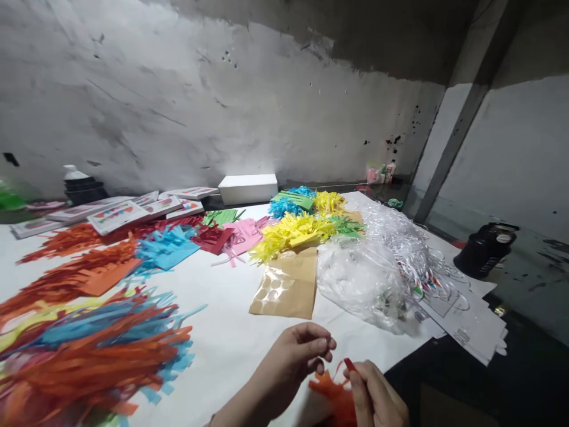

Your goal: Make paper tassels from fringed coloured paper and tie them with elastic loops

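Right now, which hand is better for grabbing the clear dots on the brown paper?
Probably the left hand: it is closer to the clear dots and seems to hold nothing, while the right hand pinches a red strip.

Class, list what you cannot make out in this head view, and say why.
Orange fringe: head view, cut off by the bottom edge.
Red strip: head view, one end hidden by the right hand.
Clear bag: head view, contents obscured by crumpled plastic.
Green thing: head view, blurred, cut off by the left edge.
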`<state>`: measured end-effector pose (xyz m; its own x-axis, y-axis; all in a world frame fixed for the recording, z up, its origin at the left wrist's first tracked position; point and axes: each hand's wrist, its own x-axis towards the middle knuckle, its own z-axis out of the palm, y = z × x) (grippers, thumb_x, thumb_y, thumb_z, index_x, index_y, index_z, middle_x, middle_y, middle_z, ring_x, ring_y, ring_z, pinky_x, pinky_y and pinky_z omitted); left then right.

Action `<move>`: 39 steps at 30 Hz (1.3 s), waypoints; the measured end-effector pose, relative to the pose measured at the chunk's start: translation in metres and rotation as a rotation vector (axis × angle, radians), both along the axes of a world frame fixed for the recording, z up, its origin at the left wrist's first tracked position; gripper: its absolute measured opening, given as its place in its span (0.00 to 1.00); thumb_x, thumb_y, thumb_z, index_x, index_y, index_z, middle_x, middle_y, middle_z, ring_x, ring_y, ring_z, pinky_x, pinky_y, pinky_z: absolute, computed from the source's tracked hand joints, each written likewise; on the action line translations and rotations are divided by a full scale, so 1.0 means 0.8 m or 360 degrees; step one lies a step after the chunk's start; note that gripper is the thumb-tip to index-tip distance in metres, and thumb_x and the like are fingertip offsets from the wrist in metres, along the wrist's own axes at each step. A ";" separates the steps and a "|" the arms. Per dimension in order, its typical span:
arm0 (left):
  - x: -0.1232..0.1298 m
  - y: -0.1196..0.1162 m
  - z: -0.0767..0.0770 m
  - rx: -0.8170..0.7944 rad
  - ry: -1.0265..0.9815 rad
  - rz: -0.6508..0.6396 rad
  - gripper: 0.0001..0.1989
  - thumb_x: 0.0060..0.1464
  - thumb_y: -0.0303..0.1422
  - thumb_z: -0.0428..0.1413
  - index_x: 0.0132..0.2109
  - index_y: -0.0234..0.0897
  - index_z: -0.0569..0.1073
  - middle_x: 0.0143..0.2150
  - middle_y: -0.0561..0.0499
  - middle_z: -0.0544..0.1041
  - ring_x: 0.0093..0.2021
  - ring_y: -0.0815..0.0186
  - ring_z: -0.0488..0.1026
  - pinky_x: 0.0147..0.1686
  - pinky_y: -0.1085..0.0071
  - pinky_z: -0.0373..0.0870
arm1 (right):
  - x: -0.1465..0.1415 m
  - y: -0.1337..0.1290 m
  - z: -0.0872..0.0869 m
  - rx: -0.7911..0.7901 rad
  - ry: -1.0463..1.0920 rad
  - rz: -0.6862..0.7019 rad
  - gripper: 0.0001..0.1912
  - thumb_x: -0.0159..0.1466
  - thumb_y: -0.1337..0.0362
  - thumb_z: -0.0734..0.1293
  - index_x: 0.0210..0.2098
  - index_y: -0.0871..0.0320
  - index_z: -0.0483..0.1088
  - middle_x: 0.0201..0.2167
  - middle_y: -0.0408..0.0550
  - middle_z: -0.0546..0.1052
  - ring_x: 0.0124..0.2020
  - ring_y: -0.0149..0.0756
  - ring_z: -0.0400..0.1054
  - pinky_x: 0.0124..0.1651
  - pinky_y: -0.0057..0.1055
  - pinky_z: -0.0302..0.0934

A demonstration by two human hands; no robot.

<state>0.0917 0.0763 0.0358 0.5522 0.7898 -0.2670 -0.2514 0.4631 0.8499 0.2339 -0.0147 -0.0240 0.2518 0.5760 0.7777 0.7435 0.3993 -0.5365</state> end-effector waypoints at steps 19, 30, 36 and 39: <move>-0.114 -0.083 -0.026 0.0800 0.0259 0.0478 0.03 0.57 0.31 0.62 0.36 0.38 0.81 0.31 0.51 0.79 0.30 0.68 0.74 0.32 0.75 0.71 | -0.077 0.004 0.035 -0.0286 -0.0572 0.0796 0.12 0.69 0.74 0.57 0.32 0.56 0.64 0.24 0.42 0.69 0.28 0.34 0.63 0.39 0.35 0.60; -0.129 -0.089 -0.023 0.0876 0.0535 0.0392 0.04 0.56 0.29 0.61 0.33 0.37 0.80 0.31 0.50 0.80 0.33 0.65 0.76 0.37 0.73 0.71 | -0.091 -0.007 0.012 -0.0318 -0.0423 0.0638 0.08 0.69 0.75 0.59 0.42 0.58 0.66 0.30 0.45 0.73 0.31 0.35 0.69 0.41 0.33 0.64; -0.132 -0.089 -0.022 0.0737 0.0565 0.0409 0.08 0.60 0.36 0.58 0.36 0.36 0.78 0.32 0.50 0.78 0.31 0.67 0.73 0.33 0.74 0.70 | -0.091 -0.004 0.015 -0.0397 -0.0388 0.0770 0.08 0.70 0.74 0.58 0.39 0.56 0.65 0.28 0.44 0.72 0.30 0.34 0.66 0.37 0.31 0.64; -0.135 -0.083 -0.013 0.0834 0.0694 0.0282 0.09 0.60 0.34 0.57 0.34 0.36 0.79 0.31 0.49 0.79 0.30 0.67 0.73 0.30 0.75 0.69 | -0.091 -0.006 0.016 -0.0434 -0.0377 0.0811 0.09 0.70 0.74 0.58 0.39 0.56 0.65 0.28 0.44 0.71 0.30 0.34 0.66 0.39 0.32 0.65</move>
<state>-0.0166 0.0099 0.0251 0.3327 0.9430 0.0052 0.1295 -0.0511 0.9903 0.1609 -0.0197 -0.0115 -0.2681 0.7641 0.5867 0.6070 0.6069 -0.5131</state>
